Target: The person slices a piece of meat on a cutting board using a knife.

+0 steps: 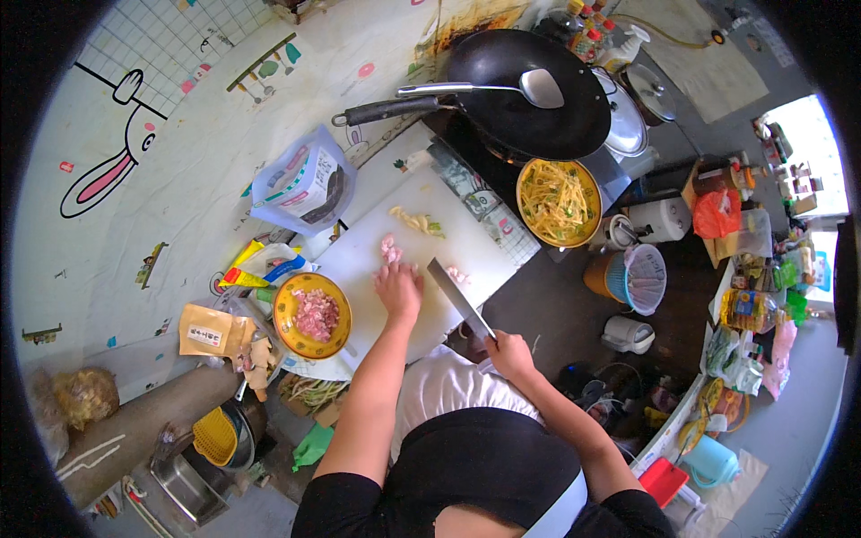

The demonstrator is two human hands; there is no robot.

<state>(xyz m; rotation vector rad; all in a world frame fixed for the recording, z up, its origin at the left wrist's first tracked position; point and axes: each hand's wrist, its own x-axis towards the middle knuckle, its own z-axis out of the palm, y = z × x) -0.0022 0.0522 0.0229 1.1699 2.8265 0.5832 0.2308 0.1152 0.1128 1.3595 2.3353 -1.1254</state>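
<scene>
My right hand (pixel 511 355) grips the handle of a cleaver (pixel 460 297). Its broad blade points up and left over the near right part of a white cutting board (pixel 363 262). My left hand (pixel 399 289) lies palm down on the board, fingertips at the near end of a raw meat strip (pixel 390 247); whether they grip it is unclear. Right of the blade is a small heap of cut meat (pixel 457 274). Farther up the board lie pale yellowish pieces (pixel 418 222), perhaps ginger or garlic. A yellow bowl (pixel 281 323) with diced raw meat stands left of my hand.
A black wok (pixel 484 60) with a metal spatula (pixel 541 89) across it sits on the stove. Nearer is a bowl (pixel 596 222) of shredded food. A plastic pouch (pixel 306 178) stands by the wall, and a lined bin (pixel 632 279) on the right.
</scene>
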